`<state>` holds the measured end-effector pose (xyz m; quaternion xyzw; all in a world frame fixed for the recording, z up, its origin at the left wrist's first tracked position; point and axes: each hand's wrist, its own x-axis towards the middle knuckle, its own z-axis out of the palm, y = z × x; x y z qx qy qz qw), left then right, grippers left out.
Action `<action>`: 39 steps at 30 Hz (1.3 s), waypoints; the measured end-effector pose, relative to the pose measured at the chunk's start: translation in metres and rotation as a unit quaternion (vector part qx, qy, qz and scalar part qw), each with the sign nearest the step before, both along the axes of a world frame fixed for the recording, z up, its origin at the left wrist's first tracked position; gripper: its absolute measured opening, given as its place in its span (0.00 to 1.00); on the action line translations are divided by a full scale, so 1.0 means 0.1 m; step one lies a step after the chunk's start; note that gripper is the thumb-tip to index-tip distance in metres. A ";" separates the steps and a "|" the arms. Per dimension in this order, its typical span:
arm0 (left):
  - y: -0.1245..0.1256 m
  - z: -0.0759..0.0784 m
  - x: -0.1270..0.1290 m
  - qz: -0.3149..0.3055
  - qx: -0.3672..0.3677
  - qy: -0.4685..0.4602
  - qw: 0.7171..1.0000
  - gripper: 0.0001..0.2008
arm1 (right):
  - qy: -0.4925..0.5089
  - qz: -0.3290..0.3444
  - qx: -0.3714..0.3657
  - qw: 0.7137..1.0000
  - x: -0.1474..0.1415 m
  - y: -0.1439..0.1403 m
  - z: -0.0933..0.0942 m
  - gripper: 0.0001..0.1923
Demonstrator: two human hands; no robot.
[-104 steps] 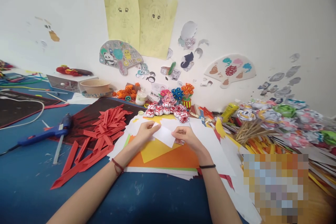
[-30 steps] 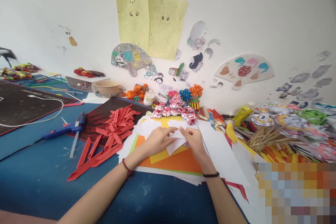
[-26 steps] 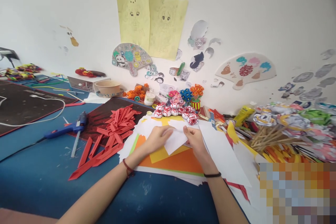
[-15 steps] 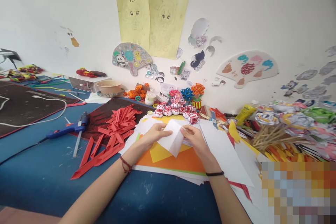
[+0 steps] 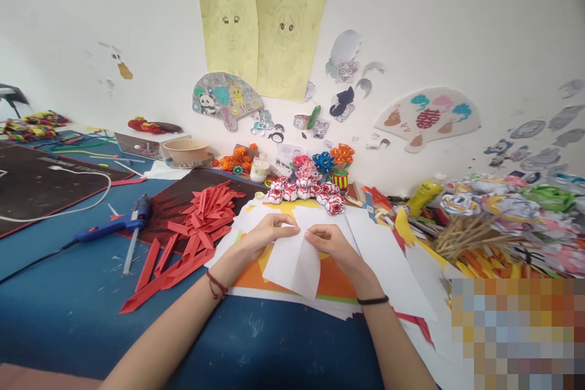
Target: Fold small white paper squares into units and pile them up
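Note:
A white sheet of paper (image 5: 292, 265) with a crease down it hangs between my two hands. My left hand (image 5: 272, 233) pinches its upper edge between thumb and fingers. Close beside it, my right hand (image 5: 333, 242) grips the same edge, thumb and fingertips together. The sheet's lower part spreads toward me over an orange sheet (image 5: 336, 277), hiding part of it. Under and around my hands lies a stack of coloured and white paper (image 5: 393, 262).
Folded red paper strips (image 5: 205, 219) lie heaped on the left, beside a blue glue gun (image 5: 114, 225). Red-and-white paper flowers (image 5: 304, 192) stand behind the stack. A bundle of sticks with paper flowers (image 5: 468, 228) lies at right. A bowl (image 5: 185, 152) sits near the wall.
The white paper has opened out and now hangs lower and wider. My hands have drawn closer together at its upper edge. The view has shifted slightly.

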<state>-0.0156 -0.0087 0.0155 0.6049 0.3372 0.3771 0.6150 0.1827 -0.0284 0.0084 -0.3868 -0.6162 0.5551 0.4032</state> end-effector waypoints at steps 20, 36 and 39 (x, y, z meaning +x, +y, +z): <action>-0.04 -0.05 0.11 0.002 0.091 0.025 0.996 0.08 | -0.058 -0.031 0.096 0.993 -0.03 0.03 -0.06 0.06; 0.24 -0.28 0.04 0.091 0.139 0.137 0.976 0.14 | -0.103 -0.124 0.045 0.986 0.09 0.10 -0.12 0.18; 0.30 -0.37 0.04 0.097 0.130 0.164 0.973 0.16 | -0.109 -0.139 0.032 0.984 0.11 0.13 -0.16 0.19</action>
